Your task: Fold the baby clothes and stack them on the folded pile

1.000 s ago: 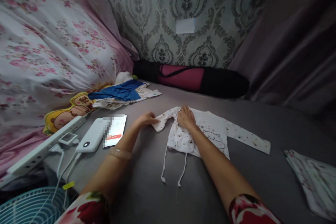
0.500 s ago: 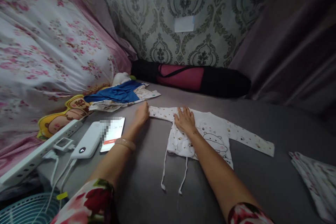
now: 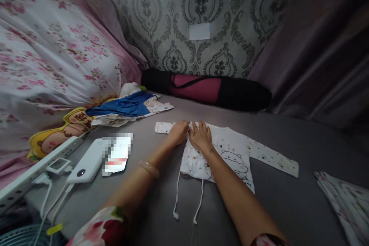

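1. Lying mid-frame, shirt (image 3: 230, 142) runs long L–R, dipping toward R end.
2. R hand (image 3: 201, 136) spread flat on it.
3. L hand (image 3: 179, 132) nearer frame-L sleeve (image 3: 163, 128), at inner end; grip blurred, can't tell.

Red, white and green floral sleeves (image 3: 101, 227), pale rounded bangle (image 3: 149, 169), left forearm (image 3: 134, 187)

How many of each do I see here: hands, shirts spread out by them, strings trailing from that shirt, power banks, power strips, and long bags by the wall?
Left hand and right hand: 2
Spread-out white shirt: 1
Strings trailing from it: 2
White power bank: 1
Power strip: 1
Long black-and-pink bag: 1
Total: 8
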A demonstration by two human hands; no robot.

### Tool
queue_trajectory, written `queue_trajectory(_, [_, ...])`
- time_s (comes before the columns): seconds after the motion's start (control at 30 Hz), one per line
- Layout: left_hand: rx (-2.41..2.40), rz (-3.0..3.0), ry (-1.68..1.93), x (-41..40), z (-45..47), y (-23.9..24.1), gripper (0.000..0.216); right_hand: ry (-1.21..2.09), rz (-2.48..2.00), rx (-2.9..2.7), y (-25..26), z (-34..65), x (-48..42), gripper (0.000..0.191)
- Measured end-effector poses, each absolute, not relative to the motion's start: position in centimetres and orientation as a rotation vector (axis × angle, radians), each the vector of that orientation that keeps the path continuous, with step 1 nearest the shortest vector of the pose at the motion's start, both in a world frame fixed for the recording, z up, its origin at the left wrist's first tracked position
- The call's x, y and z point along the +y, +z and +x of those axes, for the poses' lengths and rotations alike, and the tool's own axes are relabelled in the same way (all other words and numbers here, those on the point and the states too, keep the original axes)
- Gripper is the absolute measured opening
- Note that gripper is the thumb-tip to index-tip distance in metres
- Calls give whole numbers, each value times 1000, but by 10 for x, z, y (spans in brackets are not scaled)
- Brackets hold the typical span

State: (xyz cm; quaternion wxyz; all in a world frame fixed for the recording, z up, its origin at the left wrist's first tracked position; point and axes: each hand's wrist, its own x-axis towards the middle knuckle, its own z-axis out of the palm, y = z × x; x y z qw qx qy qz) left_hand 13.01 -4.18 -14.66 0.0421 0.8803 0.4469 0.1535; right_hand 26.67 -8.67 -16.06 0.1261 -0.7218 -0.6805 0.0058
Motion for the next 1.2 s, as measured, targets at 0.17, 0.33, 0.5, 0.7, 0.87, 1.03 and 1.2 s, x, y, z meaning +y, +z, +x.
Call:
queue_trajectory(0.17, [1418, 2695, 329, -44, 127, -170, 49, 17, -2123, -2001, -161, 268, -85, 53])
queue_trajectory(0.33, [1601, 2616, 158, -33, 66, -165, 52, 56, -2126, -1999, -161, 267, -86, 54])
queue_trajectory(0.5, [1750, 2695, 374, -46, 59, -148, 48, 164, -2139, -1999, -158, 267, -83, 55])
queue_trajectory(0.7, [1692, 2461, 503, -118, 84, -123, 30, 466, -1999, -1903, -126, 295, -83, 58])
queue_trajectory(0.87, [1453, 2307, 389, -184, 72, -130, 46, 438, -1717, -1787, -107, 337, -141, 43])
queue_trajectory(1.03, [1390, 2338, 283, -198, 65, -135, 24, 720, -1701, -1873, -116, 358, -205, 26])
queue_trajectory(1.2, [1383, 2386, 75, -177, 56, -117, 14, 771, -1644, -2005, -119, 355, -234, 15])
